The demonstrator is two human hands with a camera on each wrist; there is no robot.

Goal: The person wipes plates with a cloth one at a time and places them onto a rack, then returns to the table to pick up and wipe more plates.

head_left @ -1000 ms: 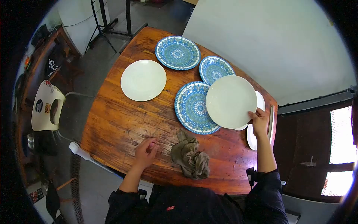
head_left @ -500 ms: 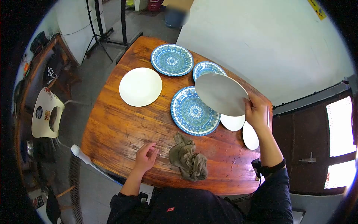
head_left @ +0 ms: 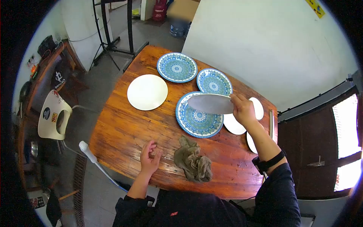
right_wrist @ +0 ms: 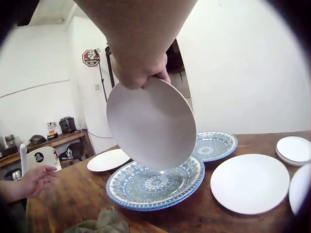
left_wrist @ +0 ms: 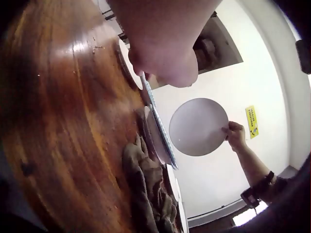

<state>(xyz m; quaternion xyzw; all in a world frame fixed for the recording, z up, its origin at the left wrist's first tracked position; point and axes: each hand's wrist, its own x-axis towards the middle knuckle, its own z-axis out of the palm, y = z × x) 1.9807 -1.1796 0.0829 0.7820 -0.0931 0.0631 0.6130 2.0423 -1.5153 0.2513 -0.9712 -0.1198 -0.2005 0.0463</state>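
My right hand (head_left: 244,109) grips a large white plate (head_left: 211,104) by its edge. The plate is tilted steeply above a blue-and-white patterned plate (head_left: 199,123), whose rim looks doubled in the right wrist view. In the left wrist view, the white plate's broad face (left_wrist: 199,127) shows against the wall. My left hand (head_left: 150,157) holds nothing, its fingers loosely bent, over the near left of the table. A crumpled grey-brown cloth (head_left: 193,159) lies to the right of it.
Two more blue patterned plates (head_left: 177,68) lie at the back of the wooden table (head_left: 121,132). A white plate (head_left: 147,92) lies at left, and several white plates (head_left: 234,125) at right. The wall (head_left: 264,49) borders the far right side. A chair (head_left: 55,115) stands off left.
My right hand has lifted the white plate and turned it from nearly face-up to steeply tilted, moving it slightly left. The left hand has barely moved. The head view has shifted a little.
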